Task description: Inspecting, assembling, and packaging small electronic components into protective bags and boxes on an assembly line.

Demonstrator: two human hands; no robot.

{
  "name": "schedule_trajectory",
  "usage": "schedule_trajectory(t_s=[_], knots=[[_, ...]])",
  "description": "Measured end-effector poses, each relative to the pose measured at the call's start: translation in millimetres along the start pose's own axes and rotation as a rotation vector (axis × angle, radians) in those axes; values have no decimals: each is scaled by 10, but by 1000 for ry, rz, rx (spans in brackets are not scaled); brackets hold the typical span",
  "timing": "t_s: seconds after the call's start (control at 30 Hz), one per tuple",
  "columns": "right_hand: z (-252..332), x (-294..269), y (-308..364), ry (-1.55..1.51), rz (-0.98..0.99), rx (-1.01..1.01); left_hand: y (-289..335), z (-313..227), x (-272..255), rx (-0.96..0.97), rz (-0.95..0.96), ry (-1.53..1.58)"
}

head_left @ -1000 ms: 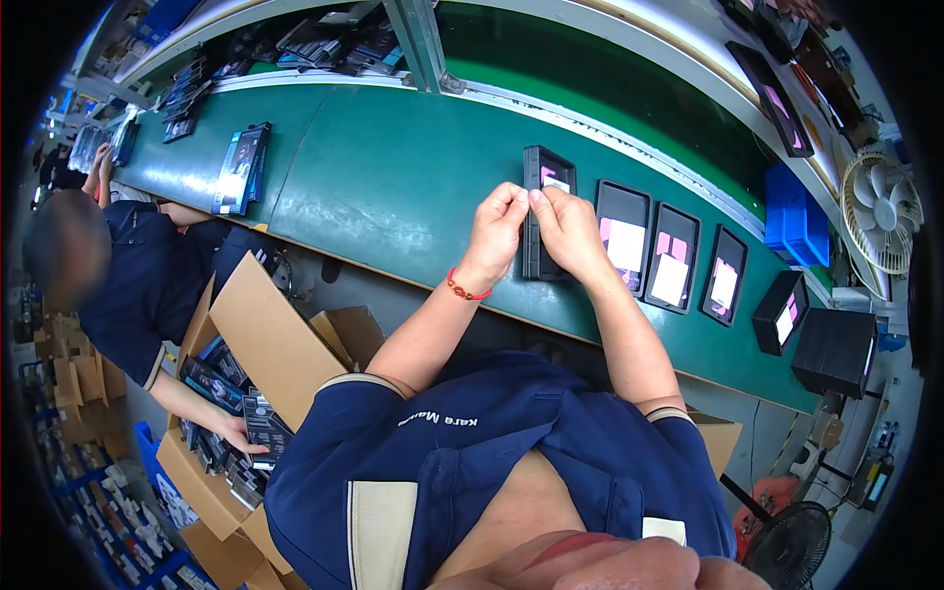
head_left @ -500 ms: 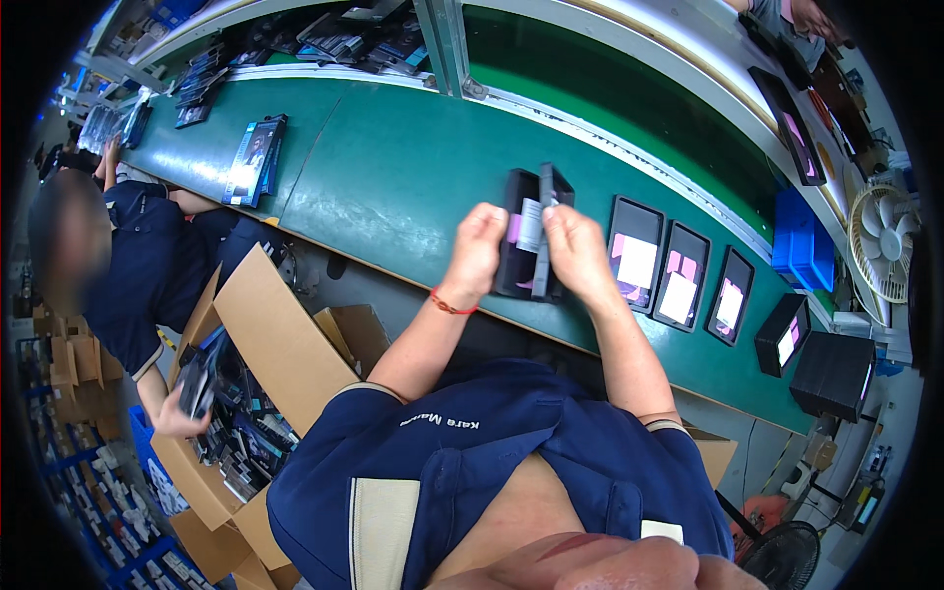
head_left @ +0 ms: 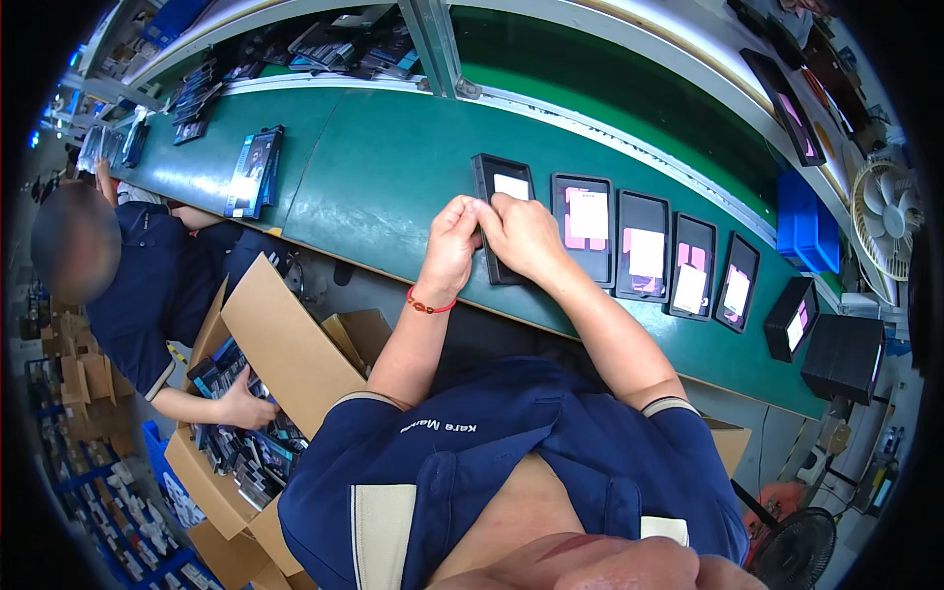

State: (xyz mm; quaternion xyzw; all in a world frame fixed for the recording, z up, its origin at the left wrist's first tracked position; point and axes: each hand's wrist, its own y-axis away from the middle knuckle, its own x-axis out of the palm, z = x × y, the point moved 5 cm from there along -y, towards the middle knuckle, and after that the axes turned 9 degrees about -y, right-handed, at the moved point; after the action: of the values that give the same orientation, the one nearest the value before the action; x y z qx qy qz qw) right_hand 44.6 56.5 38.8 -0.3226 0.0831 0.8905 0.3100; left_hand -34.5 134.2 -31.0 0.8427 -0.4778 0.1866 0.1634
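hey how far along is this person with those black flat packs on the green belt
Looks done: four black flat packs lie in a row on the green belt to the person's right, each with a pale label showing. In hand: the left hand and right hand both press on another black pack lying on the belt. Left: a co-worker's cardboard box holds many more packs.

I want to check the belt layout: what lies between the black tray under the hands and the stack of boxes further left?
Only bare green belt separates black tray and stack of boxes, per the head view.
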Motion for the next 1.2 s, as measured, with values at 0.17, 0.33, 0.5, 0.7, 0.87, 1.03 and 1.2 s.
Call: schedule_trajectory(t_s=[0.17, 0.33, 0.5, 0.7, 0.87, 1.03, 1.2], knots=[[-49, 134, -19, -71, 14, -100, 24, 84, -32, -19, -82, 93], [38, 87, 27, -205, -66, -94, 98, -67, -160, -51, -258, -42], [-78, -50, -109, -157, -82, -84, 96, -395, -807, 9, -487, -228], [-309, 0, -16, -9, -40, 40, -102, -612, -1171, -93, -574, -1133], [-767, -1105, 565, 101, -495, 98, 166, -810, -464, 350, -737, -1734], [-1633, -2277, 1515, 783, -767, 533, 300, -394, 335, 262, -372, -1886], [-2094, -2288, 1830, 537, -626, 771, 197, -128, 443, 188, -231, -1914]])
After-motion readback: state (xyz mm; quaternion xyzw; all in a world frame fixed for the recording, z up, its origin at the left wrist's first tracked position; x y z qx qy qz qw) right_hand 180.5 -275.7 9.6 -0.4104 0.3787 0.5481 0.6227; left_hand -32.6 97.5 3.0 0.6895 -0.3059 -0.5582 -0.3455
